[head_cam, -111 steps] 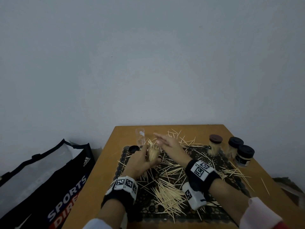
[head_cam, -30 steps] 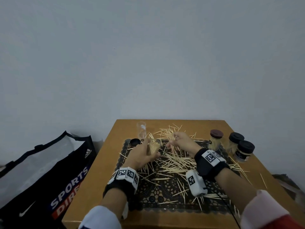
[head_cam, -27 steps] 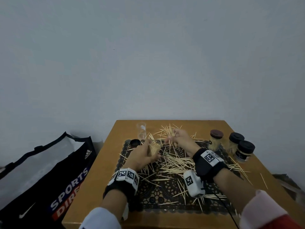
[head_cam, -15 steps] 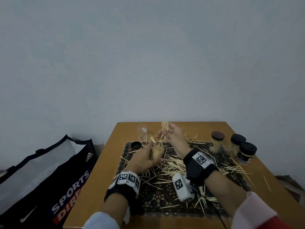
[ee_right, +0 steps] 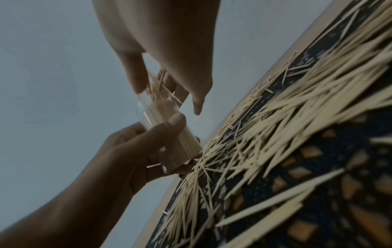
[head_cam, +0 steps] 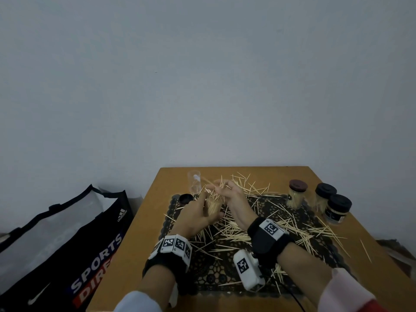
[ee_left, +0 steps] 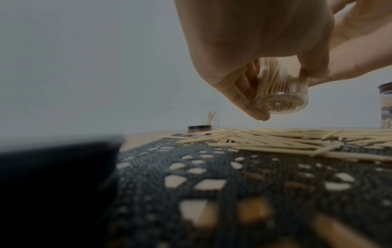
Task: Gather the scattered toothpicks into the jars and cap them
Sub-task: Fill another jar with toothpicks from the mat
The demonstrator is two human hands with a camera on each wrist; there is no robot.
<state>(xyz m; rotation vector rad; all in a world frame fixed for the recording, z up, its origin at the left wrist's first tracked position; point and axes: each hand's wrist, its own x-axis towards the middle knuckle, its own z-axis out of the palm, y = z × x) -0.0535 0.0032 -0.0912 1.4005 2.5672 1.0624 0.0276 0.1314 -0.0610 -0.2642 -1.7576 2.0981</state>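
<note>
My left hand (head_cam: 198, 216) grips a clear jar (head_cam: 212, 207) packed with toothpicks and holds it tilted just above the black lace mat (head_cam: 213, 275). The same jar (ee_left: 281, 94) shows its round base in the left wrist view. My right hand (head_cam: 225, 190) pinches a small bunch of toothpicks (ee_right: 157, 85) at the mouth of the jar (ee_right: 169, 134). Loose toothpicks (head_cam: 234, 233) lie scattered over the mat and table. An empty clear jar (head_cam: 194, 182) stands at the back left, with a dark lid (head_cam: 186, 198) beside it.
Three capped jars (head_cam: 297, 194) (head_cam: 324, 195) (head_cam: 337, 208) stand at the table's right side. A black sports bag (head_cam: 63, 239) sits on the floor left of the table. The wooden table (head_cam: 135, 255) backs onto a plain wall.
My right hand picked up a bunch of toothpicks from the far side of the mat, lifted it and brought it left and down to the mouth of the jar in my left hand.
</note>
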